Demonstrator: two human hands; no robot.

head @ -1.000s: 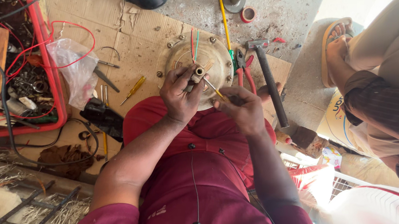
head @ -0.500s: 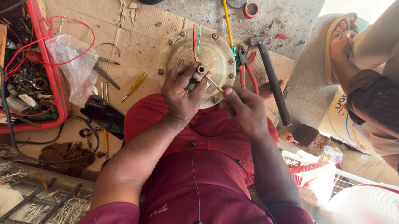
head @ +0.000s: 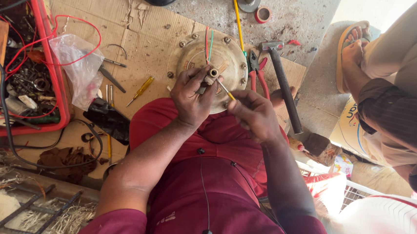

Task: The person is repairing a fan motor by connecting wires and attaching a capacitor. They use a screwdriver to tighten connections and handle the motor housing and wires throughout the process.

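A round beige motor housing [head: 193, 57] with bolts around its rim lies on cardboard in front of my knees, red and green wires coming out of its top. My left hand [head: 192, 95] grips the short metal shaft [head: 213, 74] at the housing's centre. My right hand [head: 255, 114] holds a thin screwdriver [head: 225, 90] with a yellow handle, its tip pointing at the shaft. My maroon trousers fill the lower middle.
A hammer [head: 283, 83] and red-handled pliers [head: 256, 71] lie right of the housing. A small yellow screwdriver [head: 140, 90], a plastic bag [head: 77, 66] and a red crate [head: 50, 71] of parts and wires are left. Another person's foot [head: 352, 54] rests at the right.
My view has shifted slightly. Both hands stay on the housing's centre, the screwdriver tip kept at the shaft.
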